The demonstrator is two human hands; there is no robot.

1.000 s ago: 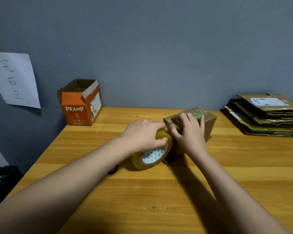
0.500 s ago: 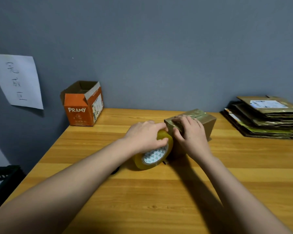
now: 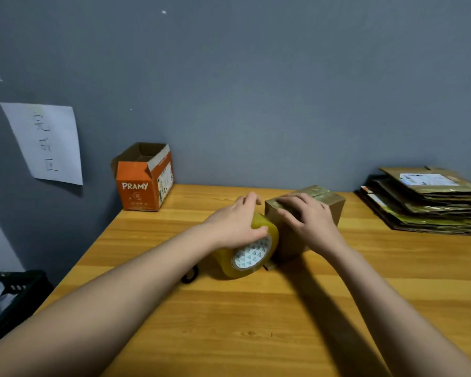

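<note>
A small brown cardboard box, its top covered in shiny tape, stands on the wooden table near the middle. A big roll of yellowish packing tape with a white patterned core leans against the box's left side. My left hand grips the roll from above, thumb on its near rim. My right hand lies flat on the box's top and near corner, fingers straight and pressing the tape down.
An open orange box marked PRAMY stands at the table's back left. A stack of flattened cartons lies at the right. A paper sheet hangs on the wall. A black crate sits below the table's left edge. A small black object lies by the roll.
My right hand has slid a little along the box top, its fingers spreading flatter. The left hand keeps its hold on the roll. The camera has tilted slightly.
</note>
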